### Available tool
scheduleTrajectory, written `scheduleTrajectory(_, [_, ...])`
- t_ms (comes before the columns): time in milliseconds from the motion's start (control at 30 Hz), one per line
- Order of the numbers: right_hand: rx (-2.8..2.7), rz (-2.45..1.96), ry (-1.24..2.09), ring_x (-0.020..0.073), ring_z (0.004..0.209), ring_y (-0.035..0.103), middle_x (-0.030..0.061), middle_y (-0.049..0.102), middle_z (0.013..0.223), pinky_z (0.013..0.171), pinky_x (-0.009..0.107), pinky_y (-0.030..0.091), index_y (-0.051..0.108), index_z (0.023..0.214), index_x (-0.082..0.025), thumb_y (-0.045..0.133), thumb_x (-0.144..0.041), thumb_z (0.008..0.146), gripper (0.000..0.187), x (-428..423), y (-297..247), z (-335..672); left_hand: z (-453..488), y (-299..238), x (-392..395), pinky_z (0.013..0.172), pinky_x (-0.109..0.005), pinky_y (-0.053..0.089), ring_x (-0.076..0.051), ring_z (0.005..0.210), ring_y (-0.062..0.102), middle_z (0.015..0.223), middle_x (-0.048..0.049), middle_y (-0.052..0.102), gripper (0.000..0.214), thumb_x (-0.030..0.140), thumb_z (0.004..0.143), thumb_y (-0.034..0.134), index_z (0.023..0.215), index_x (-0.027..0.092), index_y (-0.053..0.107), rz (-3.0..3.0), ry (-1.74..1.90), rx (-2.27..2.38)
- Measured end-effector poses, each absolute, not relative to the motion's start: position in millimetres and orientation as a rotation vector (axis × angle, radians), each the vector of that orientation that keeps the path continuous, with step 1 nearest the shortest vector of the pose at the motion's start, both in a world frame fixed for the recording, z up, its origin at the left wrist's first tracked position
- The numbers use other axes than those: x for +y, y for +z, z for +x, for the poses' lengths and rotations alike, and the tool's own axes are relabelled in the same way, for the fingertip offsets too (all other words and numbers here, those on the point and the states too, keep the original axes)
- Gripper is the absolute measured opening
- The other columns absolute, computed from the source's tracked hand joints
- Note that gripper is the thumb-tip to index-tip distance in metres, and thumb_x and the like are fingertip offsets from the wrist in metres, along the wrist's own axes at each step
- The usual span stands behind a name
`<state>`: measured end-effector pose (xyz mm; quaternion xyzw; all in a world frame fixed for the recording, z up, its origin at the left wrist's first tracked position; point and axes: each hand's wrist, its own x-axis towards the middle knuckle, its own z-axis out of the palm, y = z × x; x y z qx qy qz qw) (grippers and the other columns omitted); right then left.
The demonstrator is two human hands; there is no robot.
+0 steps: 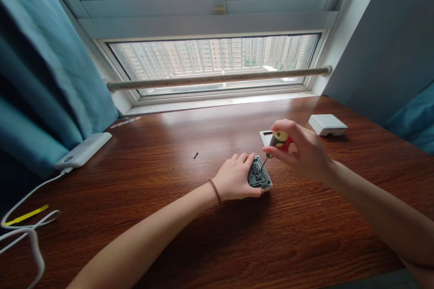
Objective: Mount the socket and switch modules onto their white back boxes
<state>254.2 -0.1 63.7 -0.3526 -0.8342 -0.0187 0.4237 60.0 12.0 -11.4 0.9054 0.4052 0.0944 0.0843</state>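
Observation:
My left hand [235, 178] is closed round the left side of a square wall socket [259, 176], holding it on the table with the thumb along its near edge. Its dark grey inner face is turned up and a white rim shows at the edge. A short-handled screwdriver [280, 137], yellow, black and red, is gripped in my right hand [301, 146]. The thin shaft slants down to the left, and its tip meets the grey face; whether it sits in a screw I cannot tell. Partly hidden behind the screwdriver lies a white frame [264, 136].
A small screw [195, 155] lies on the wooden table [152, 189]. At the right stands a white square box [327, 124]. On the left are a white power bank [83, 150] with a white cable [35, 187] and a yellow strip [27, 215]. A window and blue curtain [64, 54] border the table.

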Motion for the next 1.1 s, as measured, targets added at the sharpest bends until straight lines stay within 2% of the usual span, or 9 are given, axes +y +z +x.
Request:
scheduleTrajectory(167, [-2.129,-0.899,0.419,0.0079,0.059,0.056,0.0059,0.058,0.101,0.050,0.021,0.049,0.034,0.122,-0.020,0.055,-0.020,0.082,0.045,-1.9,68.1,256.2,59.2,-10.3,11.6,0.092,-0.041,0.042,-0.029,0.101,0.049,0.115,-0.0116,0.052,0.090,0.070,0.063,0.055,0.131,0.014,0.036,2.705,0.304,1.189])
scheduleTrajectory(267, [-2.140,-0.912,0.608,0.0092,0.060,0.061,0.0065,0.059,0.100,0.050,0.021,0.051,0.031,0.128,-0.021,0.048,-0.017,0.085,0.046,-1.1,74.9,261.5,59.3,-9.4,11.4,0.091,-0.041,0.042,-0.029,0.099,0.050,0.111,-0.0112,0.053,0.088,0.072,0.063,0.054,0.127,0.014,0.039,2.688,0.324,1.179])
scheduleTrajectory(333, [-2.123,-0.943,0.568,0.0099,0.058,0.061,0.0038,0.061,0.090,0.050,0.022,0.051,0.038,0.122,-0.021,0.052,-0.020,0.084,0.040,0.3,76.9,263.6,59.5,-8.6,10.9,0.091,-0.041,0.042,-0.028,0.099,0.051,0.110,-0.0108,0.053,0.085,0.072,0.064,0.053,0.127,0.015,0.039,2.671,0.329,1.178])
scheduleTrajectory(467, [-2.028,-1.025,0.132,0.0094,0.047,0.053,-0.0039,0.057,0.064,0.046,0.023,0.046,0.047,0.093,-0.022,0.068,-0.034,0.073,0.032,2.3,71.6,260.8,60.1,-6.9,10.3,0.090,-0.041,0.042,-0.029,0.099,0.051,0.110,-0.0100,0.053,0.082,0.070,0.065,0.055,0.127,0.018,0.039,2.654,0.314,1.185])
scheduleTrajectory(567, [-1.967,-1.027,0.011,0.0081,0.046,0.049,-0.0046,0.055,0.062,0.044,0.023,0.044,0.047,0.088,-0.021,0.069,-0.034,0.072,0.031,1.4,65.1,255.4,60.3,-6.6,11.2,0.091,-0.041,0.041,-0.030,0.101,0.050,0.113,-0.0106,0.053,0.083,0.067,0.064,0.058,0.127,0.017,0.039,2.660,0.292,1.184])
scheduleTrajectory(733, [-1.950,-0.889,0.616,0.0035,0.044,0.049,0.0007,0.060,0.091,0.038,0.019,0.044,0.042,0.122,-0.023,0.059,-0.020,0.080,0.046,-0.2,64.3,253.4,59.2,-7.4,14.1,0.093,-0.042,0.041,-0.031,0.104,0.049,0.117,-0.0112,0.051,0.087,0.067,0.063,0.059,0.131,0.017,0.035,2.668,0.266,1.148])
scheduleTrajectory(933, [-1.989,-0.812,0.943,0.0105,0.061,0.064,0.0076,0.059,0.103,0.053,0.026,0.056,0.036,0.131,-0.021,0.051,-0.020,0.085,0.048,2.6,79.7,267.6,58.1,-8.0,14.2,0.093,-0.042,0.040,-0.031,0.104,0.049,0.118,-0.0121,0.051,0.088,0.069,0.063,0.057,0.131,0.015,0.036,2.684,0.261,1.142])
scheduleTrajectory(1000, [-1.995,-0.878,0.900,0.0118,0.060,0.064,0.0073,0.062,0.098,0.052,0.026,0.056,0.040,0.128,-0.019,0.052,-0.024,0.085,0.045,4.2,81.8,271.0,58.0,-7.9,14.1,0.093,-0.042,0.040,-0.031,0.104,0.049,0.118,-0.0120,0.051,0.088,0.069,0.064,0.057,0.131,0.016,0.036,2.688,0.263,1.141])
scheduleTrajectory(1100, [-1.938,-1.057,0.502,0.0103,0.048,0.057,-0.0008,0.060,0.068,0.045,0.025,0.050,0.055,0.103,-0.018,0.066,-0.034,0.075,0.034,6.2,77.1,268.4,58.1,-7.3,14.3,0.093,-0.042,0.040,-0.031,0.104,0.049,0.117,-0.0118,0.052,0.088,0.069,0.064,0.057,0.130,0.016,0.036,2.688,0.268,1.135])
